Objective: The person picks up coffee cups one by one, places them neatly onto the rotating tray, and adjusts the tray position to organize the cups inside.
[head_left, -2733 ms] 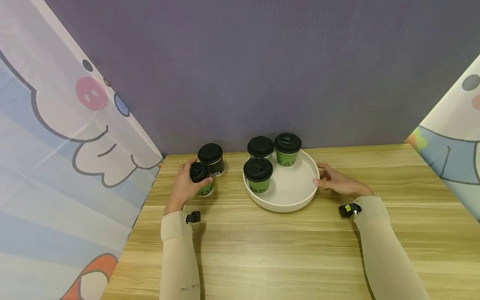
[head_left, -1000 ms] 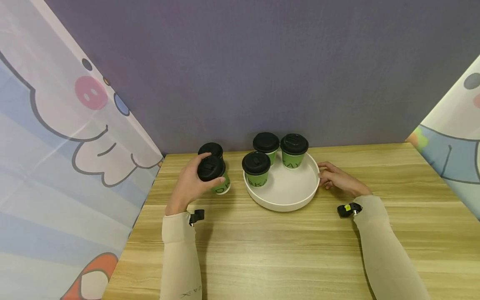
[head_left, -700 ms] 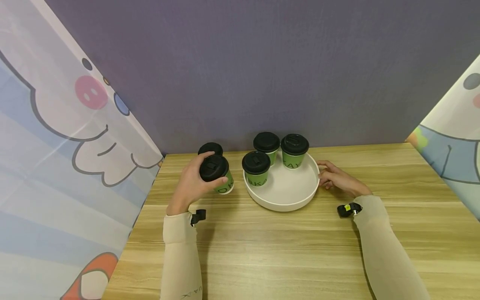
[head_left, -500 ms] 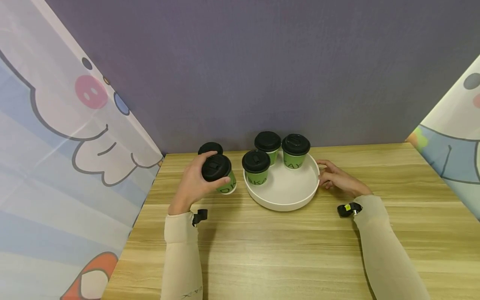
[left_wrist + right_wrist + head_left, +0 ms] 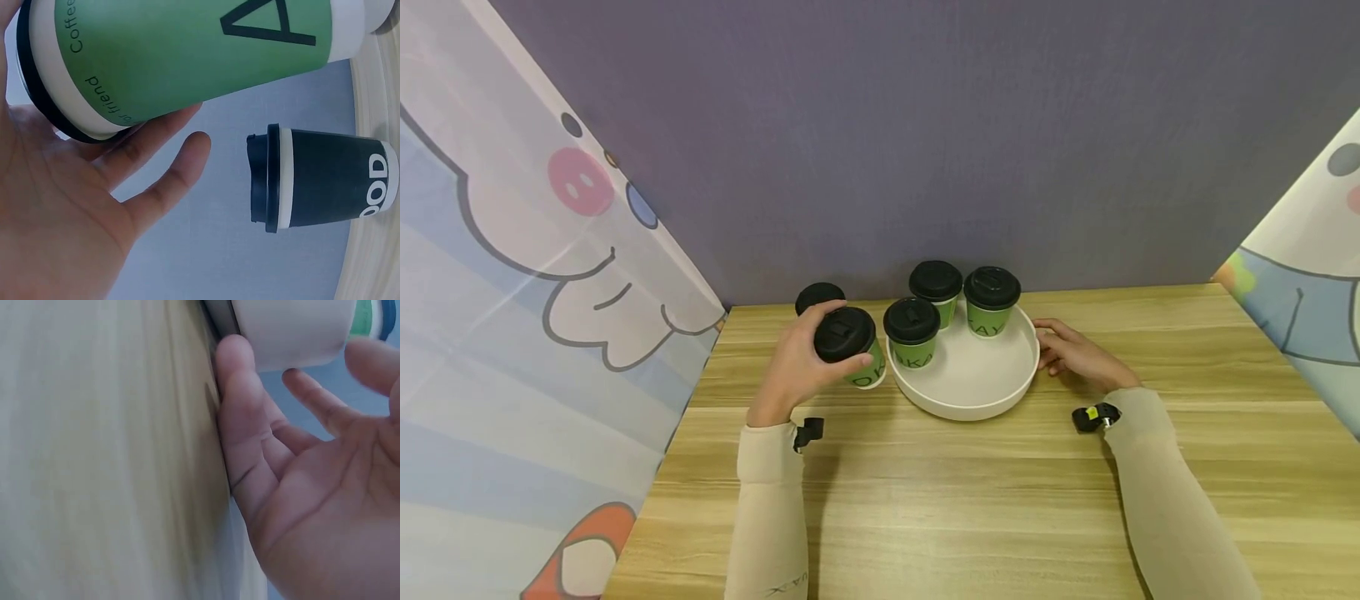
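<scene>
Here, the left hand [image 5: 795, 367] grips a green cup [image 5: 852, 348] just off the white tray [image 5: 1000, 392], where three cups already stand; a black cup [image 5: 818, 297] waits on the counter [image 5: 970, 492]. The right hand [image 5: 1075, 358], fingers relaxed, touches the tray's rim.

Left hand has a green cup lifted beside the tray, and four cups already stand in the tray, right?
Not quite. The head view shows three cups in the tray, not four: the front one, the back one and the right one. The left hand does hold a green cup just beside the tray.
</scene>
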`<state>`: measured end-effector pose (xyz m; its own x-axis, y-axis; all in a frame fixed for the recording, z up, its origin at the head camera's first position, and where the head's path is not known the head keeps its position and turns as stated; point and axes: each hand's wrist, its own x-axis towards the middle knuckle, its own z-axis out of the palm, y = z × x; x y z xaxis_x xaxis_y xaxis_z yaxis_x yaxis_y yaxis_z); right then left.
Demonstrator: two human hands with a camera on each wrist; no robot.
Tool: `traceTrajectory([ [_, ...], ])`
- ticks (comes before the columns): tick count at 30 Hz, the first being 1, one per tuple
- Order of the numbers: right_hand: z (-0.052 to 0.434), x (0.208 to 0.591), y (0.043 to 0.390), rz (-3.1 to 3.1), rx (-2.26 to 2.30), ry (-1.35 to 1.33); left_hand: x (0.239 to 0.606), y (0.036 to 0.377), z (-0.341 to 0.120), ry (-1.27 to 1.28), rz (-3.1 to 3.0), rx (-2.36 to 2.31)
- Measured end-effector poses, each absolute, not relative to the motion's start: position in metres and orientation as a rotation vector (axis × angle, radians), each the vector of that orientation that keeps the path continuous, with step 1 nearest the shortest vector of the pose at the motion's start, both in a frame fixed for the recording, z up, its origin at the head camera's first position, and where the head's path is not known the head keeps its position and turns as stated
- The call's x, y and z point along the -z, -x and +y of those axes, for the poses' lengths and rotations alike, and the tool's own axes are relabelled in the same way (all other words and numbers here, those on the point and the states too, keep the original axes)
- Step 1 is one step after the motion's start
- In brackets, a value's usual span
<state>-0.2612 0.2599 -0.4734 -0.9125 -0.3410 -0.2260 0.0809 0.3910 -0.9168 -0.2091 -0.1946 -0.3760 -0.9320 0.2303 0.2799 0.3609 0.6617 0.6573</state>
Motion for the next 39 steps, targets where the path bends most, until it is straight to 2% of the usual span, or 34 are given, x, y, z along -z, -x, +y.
traceTrajectory([
  [39,0.264,0.476,0.263,2.221,1.557,0.269,0.382,0.210,-0.156,0.669,-2.588,1.086],
])
